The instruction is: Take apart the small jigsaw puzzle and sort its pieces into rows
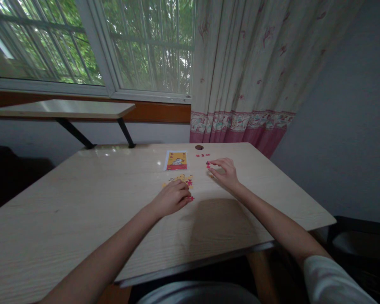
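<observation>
1. Part of the loose puzzle pieces (184, 177), a yellow and red heap just on the near side of the picture card (177, 155), is hidden under the left hand (172, 197); the shapes blur together and cannot be counted.
2. A red piece (191, 198) shows at the left hand's thumb side, nearer the wearer than the card – whether it is gripped or merely lies there, I cannot tell.
3. The print on the card is small: a pale figure on yellow above a red band, its finer detail hard to make out.
4. Both upper arms are cut off by the lower edge of the view, though a pale sleeve shows on the right.
5. The left hand is palm down with bent fingers, its forearm slanting in from the card's near left.
6. The right hand (228, 174), right of the card, has thumb and forefinger brought close around a small pinkish-red piece (208, 165) – a narrow pinch, the forearm reaching in from the near right.
7. Three red pieces (203, 155) lie in a row on the tabletop (114, 185), right of the card.
</observation>
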A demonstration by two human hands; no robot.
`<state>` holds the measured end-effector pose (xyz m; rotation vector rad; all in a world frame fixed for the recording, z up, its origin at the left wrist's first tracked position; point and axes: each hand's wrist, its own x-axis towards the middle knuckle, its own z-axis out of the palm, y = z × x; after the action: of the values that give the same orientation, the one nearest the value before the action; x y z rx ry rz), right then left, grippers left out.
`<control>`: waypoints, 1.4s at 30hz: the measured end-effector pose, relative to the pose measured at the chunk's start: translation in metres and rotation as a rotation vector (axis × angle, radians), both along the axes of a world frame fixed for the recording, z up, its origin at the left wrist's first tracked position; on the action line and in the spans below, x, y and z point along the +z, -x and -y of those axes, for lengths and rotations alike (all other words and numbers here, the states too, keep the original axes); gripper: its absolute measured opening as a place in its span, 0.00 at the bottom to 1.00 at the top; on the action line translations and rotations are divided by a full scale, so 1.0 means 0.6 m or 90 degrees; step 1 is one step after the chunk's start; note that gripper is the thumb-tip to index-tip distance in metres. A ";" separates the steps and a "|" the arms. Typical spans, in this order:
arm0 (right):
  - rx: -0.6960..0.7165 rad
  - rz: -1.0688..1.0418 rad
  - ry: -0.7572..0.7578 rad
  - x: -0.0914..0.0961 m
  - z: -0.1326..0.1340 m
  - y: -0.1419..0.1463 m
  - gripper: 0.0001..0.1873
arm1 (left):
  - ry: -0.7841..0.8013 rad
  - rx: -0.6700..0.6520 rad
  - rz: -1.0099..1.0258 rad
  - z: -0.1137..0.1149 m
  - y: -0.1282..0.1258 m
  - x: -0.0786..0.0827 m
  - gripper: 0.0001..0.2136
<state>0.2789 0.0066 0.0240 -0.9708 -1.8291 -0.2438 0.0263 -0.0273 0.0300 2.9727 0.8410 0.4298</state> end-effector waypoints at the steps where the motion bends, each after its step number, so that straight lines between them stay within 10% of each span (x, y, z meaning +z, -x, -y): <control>1: 0.002 -0.001 -0.001 0.000 0.000 0.000 0.10 | -0.002 0.001 0.001 0.000 0.000 0.000 0.12; 14: -0.038 -0.010 0.096 0.003 -0.036 -0.026 0.12 | -0.003 0.008 -0.010 -0.001 0.003 0.004 0.11; 24: -0.178 -0.018 0.465 -0.050 -0.183 -0.112 0.16 | 0.004 0.012 -0.005 -0.001 0.000 0.002 0.12; 42: -0.247 0.179 0.388 -0.063 -0.202 -0.102 0.14 | 0.009 0.017 -0.011 0.003 -0.001 0.006 0.11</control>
<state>0.3399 0.1277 -0.0137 -1.7984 -1.9987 -0.0525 0.0267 -0.0292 0.0336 2.9601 0.8826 0.3976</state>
